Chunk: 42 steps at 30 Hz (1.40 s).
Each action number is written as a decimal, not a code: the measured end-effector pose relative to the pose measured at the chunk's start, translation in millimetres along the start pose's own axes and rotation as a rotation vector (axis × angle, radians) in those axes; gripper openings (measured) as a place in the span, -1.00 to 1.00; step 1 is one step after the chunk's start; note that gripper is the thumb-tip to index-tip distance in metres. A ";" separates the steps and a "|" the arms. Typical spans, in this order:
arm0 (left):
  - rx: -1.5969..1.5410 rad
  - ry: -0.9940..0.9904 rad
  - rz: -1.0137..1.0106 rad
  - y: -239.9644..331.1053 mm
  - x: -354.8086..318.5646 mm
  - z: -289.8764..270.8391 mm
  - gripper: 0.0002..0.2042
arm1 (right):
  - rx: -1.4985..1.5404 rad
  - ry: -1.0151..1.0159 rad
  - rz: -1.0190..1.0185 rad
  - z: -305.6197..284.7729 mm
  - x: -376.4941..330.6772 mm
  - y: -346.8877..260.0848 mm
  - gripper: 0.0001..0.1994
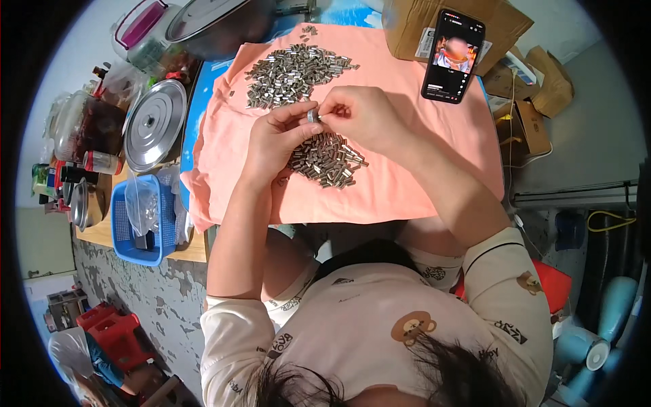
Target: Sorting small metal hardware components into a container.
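Both my hands meet above a pink cloth, between two heaps of small metal pieces. Thumb and fingers of my left hand close on a small round grey metal part. My right hand pinches at the right side of that part; whatever lies between its fingertips is too small to make out. Beyond my hands spreads the larger heap of short silvery metal cylinders. A smaller heap of similar, browner-looking cylinders lies just nearer to me, partly under my hands.
A phone showing a video leans on a cardboard box at the back right. To the left stand a blue plastic basket, a round metal lid, a large metal basin and a lidded clear jar.
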State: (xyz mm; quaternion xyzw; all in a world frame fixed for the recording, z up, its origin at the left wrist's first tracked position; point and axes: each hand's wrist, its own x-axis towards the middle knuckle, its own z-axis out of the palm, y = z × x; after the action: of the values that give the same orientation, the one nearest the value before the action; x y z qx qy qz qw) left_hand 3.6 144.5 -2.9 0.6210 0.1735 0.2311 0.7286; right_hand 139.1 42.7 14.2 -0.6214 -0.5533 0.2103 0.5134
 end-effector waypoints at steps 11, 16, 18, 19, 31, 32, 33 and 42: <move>0.086 -0.038 -0.025 5.1 -1.8 4.8 -0.70 | 0.094 -0.182 0.161 -14.0 7.3 12.2 -0.93; 0.084 -0.100 -0.002 4.2 -4.7 3.5 -0.70 | 0.174 -0.252 0.255 -33.0 21.9 16.7 -0.87; 0.084 -0.126 0.005 3.4 -4.7 5.6 -0.71 | 0.021 -0.113 0.271 -36.0 34.5 38.9 -0.85; 0.095 -0.140 -0.010 3.6 -5.0 6.1 -0.72 | -0.162 -0.004 0.195 -33.5 39.5 49.2 -0.85; 0.062 -0.147 0.010 3.3 -2.7 1.2 -0.69 | -0.952 0.077 -0.054 -18.8 32.7 41.1 -0.91; 0.051 -0.109 -0.001 5.7 -3.0 3.7 -0.70 | -0.853 0.061 -0.098 -20.1 28.1 35.8 -0.91; 0.040 -0.070 -0.012 6.8 -3.1 4.8 -0.70 | -0.752 0.044 -0.141 -20.2 24.2 30.2 -0.92; 0.001 -0.027 0.009 0.6 0.3 -1.4 -0.70 | 0.159 -0.105 0.119 -6.7 1.3 1.9 -0.95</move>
State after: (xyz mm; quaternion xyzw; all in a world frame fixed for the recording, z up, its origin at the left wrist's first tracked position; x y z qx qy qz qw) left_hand 3.1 145.9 -2.6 0.6251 0.1612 0.2260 0.7296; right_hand 145.9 41.4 15.5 -0.5987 -0.5231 0.3157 0.5180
